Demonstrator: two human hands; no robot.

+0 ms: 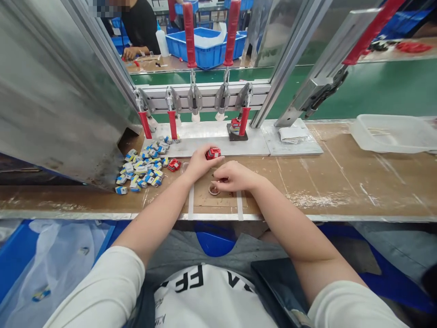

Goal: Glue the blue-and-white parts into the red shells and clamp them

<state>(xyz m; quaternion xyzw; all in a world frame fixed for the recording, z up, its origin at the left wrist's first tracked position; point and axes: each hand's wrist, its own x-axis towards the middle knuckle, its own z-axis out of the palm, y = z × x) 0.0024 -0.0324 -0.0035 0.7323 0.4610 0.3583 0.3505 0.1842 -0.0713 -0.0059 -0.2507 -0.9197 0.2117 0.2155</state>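
Observation:
My left hand (pixel 201 165) is closed around a small red toy car body (pixel 213 153), just above the brown bench top. Close beside it, my right hand (pixel 234 176) has its fingers pinched together over a small round dish (pixel 214 188). What the pinch holds, if anything, is too small to make out. Left of my hands lies another red toy car body (pixel 174 165), against a pile of small white, blue and yellow pieces (pixel 141 168). A further red piece (pixel 235 125) sits on a dark block under one of the clamps.
Toggle clamps with red handles (pixel 172 125) line a metal rail behind my hands. At the right are a clear plastic tray (pixel 392 134) and a white packet (pixel 292 134). A metal housing (pixel 68 91) stands left. Across the way, a person's hand (pixel 131 53) rests near a blue bin (pixel 206 48).

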